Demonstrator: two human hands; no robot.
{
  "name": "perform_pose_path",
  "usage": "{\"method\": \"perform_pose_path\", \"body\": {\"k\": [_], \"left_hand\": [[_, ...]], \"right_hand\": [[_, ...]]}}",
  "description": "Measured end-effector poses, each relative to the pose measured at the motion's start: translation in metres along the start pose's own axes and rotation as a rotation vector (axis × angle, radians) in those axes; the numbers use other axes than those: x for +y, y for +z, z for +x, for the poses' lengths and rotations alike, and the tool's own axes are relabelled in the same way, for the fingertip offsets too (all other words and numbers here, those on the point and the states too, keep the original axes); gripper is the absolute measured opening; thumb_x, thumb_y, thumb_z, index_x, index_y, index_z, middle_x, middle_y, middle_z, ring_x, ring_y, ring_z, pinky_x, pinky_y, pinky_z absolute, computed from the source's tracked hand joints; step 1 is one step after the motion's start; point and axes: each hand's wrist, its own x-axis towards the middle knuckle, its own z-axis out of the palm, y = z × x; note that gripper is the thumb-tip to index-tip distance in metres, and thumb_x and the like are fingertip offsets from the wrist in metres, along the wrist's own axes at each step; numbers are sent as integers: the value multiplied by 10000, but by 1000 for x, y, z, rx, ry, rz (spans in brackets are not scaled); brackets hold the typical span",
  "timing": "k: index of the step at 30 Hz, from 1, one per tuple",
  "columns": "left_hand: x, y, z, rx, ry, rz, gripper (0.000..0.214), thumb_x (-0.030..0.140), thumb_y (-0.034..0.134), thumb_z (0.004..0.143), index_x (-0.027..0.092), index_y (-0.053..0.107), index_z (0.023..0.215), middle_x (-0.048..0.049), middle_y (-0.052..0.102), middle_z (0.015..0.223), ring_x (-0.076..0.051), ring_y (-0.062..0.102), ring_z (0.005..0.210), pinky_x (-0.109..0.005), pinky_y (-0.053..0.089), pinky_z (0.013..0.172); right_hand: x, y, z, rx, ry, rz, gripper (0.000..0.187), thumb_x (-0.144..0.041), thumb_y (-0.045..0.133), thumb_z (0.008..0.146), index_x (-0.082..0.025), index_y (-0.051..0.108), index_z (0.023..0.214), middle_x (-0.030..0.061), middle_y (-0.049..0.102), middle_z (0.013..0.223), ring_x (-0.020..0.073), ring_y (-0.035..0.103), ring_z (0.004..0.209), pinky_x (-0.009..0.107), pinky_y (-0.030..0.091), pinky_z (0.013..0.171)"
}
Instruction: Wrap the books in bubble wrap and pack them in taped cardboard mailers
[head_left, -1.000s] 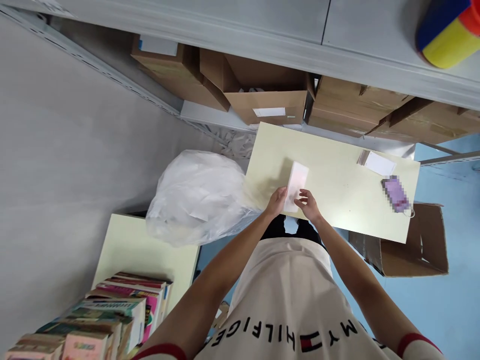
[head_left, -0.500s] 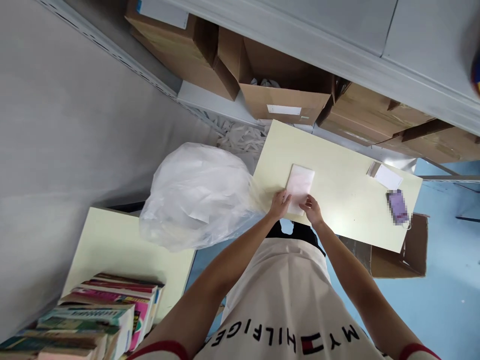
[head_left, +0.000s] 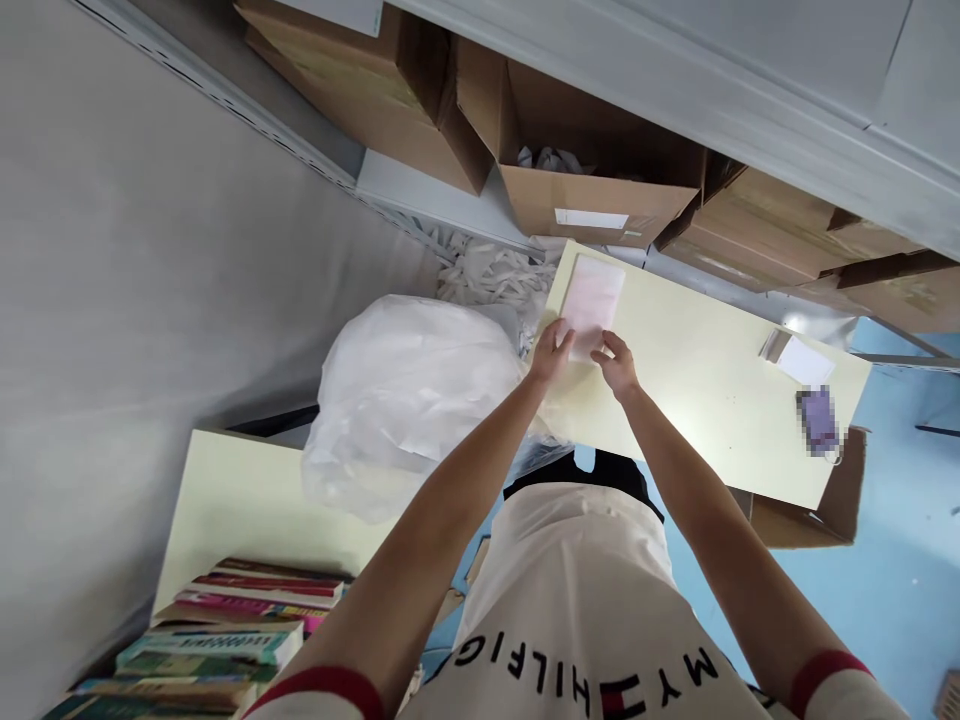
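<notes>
A flat, rectangular, pale pink-and-white packet [head_left: 594,292] lies at the far left end of the cream table [head_left: 675,370]. I cannot tell whether it is paper or wrapped cloth. My left hand [head_left: 553,352] holds its near left corner, with the fingers along the edge. At the near right corner, the thumb and curled fingers of my right hand [head_left: 618,366] touch the packet. Just left of the table bulges a large white translucent plastic bag [head_left: 412,390], its contents blurred by the film.
A small white-and-brown packet [head_left: 804,356] and a purple pixelated item [head_left: 817,418] lie on the table's right end. Open cardboard boxes [head_left: 592,205] line the shelf behind. Stacked books [head_left: 217,640] sit at lower left; another cardboard box [head_left: 806,520] stands below the table.
Both hands have moved the pink-and-white packet away from my body and toward the table's far left corner. The view has shifted slightly.
</notes>
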Motion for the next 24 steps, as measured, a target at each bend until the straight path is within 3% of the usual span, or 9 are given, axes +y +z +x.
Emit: {"method": "perform_pose_path", "body": {"k": [7, 14, 18, 24], "left_hand": [[-2, -5, 17, -55, 61, -45, 517, 498, 574, 900, 196, 539, 1318, -102, 492, 1478, -238, 385, 1429, -375, 313, 1174], [0, -5, 4, -27, 55, 60, 493, 427, 616, 882, 187, 545, 1306, -114, 410, 1542, -243, 315, 1467, -381, 233, 1213], [4, -5, -34, 14, 36, 136, 512, 425, 637, 864, 200, 541, 1314, -116, 369, 1567, -264, 281, 1481, -404, 215, 1219], [2, -5, -128, -9, 11, 253, 523, 420, 652, 818, 191, 569, 1280, -128, 484, 1486, -287, 407, 1413, -433, 300, 1185]], "right_hand": [[-9, 1, 11, -64, -52, -44, 651, -252, 655, 684, -200, 586, 1329, 55, 404, 1551, 290, 296, 1460, 466, 301, 1182], [-1, -8, 2, -127, -62, -6, 733, -281, 680, 668, -220, 528, 1382, 66, 376, 1567, 302, 340, 1440, 488, 352, 1140], [13, -25, -27, -125, -53, 18, 694, -338, 685, 677, -248, 544, 1351, 75, 478, 1488, 314, 413, 1386, 498, 417, 1076], [38, -67, -91, -147, 17, 13, 567, -403, 733, 618, -246, 643, 1156, 113, 618, 1310, 283, 650, 1043, 464, 511, 889]]}}
